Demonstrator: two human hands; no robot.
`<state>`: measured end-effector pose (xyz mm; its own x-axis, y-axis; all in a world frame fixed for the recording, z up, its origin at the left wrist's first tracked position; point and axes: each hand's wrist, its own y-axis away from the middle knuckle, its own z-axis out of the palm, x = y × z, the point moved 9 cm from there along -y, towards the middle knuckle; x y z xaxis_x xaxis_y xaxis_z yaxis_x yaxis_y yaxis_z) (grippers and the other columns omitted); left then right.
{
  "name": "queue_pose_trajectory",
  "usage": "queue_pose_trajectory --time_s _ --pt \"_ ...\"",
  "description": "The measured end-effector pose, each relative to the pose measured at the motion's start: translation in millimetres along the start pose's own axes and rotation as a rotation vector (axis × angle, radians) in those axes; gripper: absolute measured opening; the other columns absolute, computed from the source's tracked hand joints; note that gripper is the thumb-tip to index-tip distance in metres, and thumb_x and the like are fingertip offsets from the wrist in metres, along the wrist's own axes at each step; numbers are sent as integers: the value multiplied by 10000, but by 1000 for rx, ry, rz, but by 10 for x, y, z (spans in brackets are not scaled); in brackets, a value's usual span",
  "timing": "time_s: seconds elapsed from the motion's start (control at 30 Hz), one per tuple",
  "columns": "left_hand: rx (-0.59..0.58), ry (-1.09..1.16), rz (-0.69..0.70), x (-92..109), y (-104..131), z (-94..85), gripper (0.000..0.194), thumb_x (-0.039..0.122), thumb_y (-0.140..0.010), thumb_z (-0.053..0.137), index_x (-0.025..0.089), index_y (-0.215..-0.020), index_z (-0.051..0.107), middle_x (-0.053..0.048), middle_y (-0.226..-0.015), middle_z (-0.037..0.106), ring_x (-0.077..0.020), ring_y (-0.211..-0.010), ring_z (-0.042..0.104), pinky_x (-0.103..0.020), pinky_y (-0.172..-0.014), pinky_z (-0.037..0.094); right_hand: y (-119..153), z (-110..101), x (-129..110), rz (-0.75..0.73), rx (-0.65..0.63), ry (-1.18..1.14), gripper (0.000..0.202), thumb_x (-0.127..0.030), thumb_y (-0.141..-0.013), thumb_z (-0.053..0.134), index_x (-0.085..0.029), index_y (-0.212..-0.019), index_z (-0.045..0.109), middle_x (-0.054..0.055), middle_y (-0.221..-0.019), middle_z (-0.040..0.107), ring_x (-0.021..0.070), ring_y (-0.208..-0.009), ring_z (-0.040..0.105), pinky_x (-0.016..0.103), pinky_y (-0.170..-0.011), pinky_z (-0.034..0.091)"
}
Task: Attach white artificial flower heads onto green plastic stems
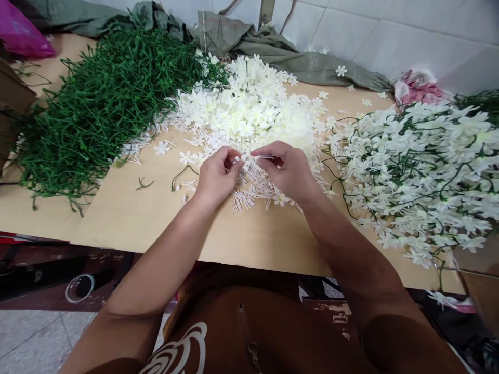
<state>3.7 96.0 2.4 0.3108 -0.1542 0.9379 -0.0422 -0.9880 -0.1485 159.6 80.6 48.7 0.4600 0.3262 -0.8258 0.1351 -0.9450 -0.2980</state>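
My left hand (219,174) is closed in a pinch on a small white artificial flower (238,159) at the middle of the board. Close beside it, my right hand (287,169) pinches a thin white stick-like piece (265,156), probably a plastic stamen; its ends are partly hidden by the fingers. The fingertips of both hands nearly meet. Just beyond them lies a heap of loose white artificial flower heads (253,104). Under and around my hands are scattered many thin white stick-like pieces (253,189).
A pile of green plastic stems (109,104) covers the left side. At the right lies a heap of white flowers on green stems (421,171). Grey cloth (312,65) runs along the tiled wall (390,39). The cardboard surface (156,223) ends near my body.
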Motion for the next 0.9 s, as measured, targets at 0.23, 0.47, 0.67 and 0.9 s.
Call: queue_pose_trajectory --time_s 0.23,0.47,0.67,0.9 --pt "-4 -56 1 24 10 9 73 197 -765 656 198 -829 623 33 -672 575 -110 -604 482 -249 -594 361 20 -13 90 26 47 49 177 -223 -864 596 -209 -957 745 30 -828 590 127 -689 522 308 -686 488" --pt "-29 -71 24 93 19 33 48 189 -770 647 193 -797 607 33 -650 566 -109 -590 467 -255 -587 355 91 128 17 -12 -50 74 150 -182 -844 592 -194 -948 699 27 -828 613 140 -704 557 314 -689 485" --pt "-34 -19 4 64 27 49 35 185 -762 632 192 -787 609 27 -670 575 -108 -602 477 -253 -589 361 119 185 -85 -141 27 260 67 -157 -839 566 -215 -828 596 40 -835 673 177 -775 586 325 -739 482" --pt "-54 156 -72 -24 10 104 64 156 -754 628 195 -739 579 41 -587 537 -102 -557 498 -237 -563 384 126 189 -58 -180 89 376 57 -227 -880 542 -237 -826 529 58 -851 665 219 -824 592 378 -782 481"
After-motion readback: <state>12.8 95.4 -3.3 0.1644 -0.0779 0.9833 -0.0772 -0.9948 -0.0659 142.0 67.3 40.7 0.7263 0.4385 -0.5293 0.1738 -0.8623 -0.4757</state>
